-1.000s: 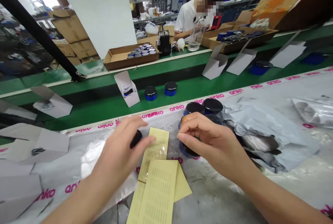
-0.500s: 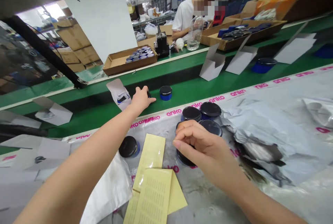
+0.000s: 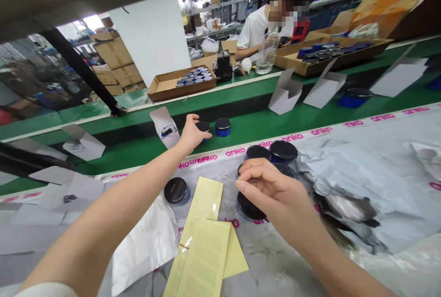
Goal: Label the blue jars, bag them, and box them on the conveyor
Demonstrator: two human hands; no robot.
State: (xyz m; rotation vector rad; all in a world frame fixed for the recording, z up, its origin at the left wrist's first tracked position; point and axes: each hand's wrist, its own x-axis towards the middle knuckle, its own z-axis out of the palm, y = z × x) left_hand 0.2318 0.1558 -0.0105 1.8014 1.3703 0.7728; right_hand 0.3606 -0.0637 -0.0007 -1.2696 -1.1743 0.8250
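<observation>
At the green conveyor, my left hand is closed around a blue jar with a black lid, thumb in front and fingers behind. A second blue jar stands just to its right. An open white box with something dark and blue inside is left of that hand. My right hand is curled above a group of black-lidded jars, thumb and forefinger pinched together. Whatever its fingertips may hold is too small to make out. Yellow label sheets lie between my arms, near a single jar.
Open white boxes stand along the conveyor. Cardboard trays of jars sit on the far ledge, where a person works. Grey plastic wrapping lies at right, a white bag at left.
My view has shifted slightly, so the scene sits a little further right. More of the jar at my left hand shows. My right hand keeps its pinched pose over the jars.
</observation>
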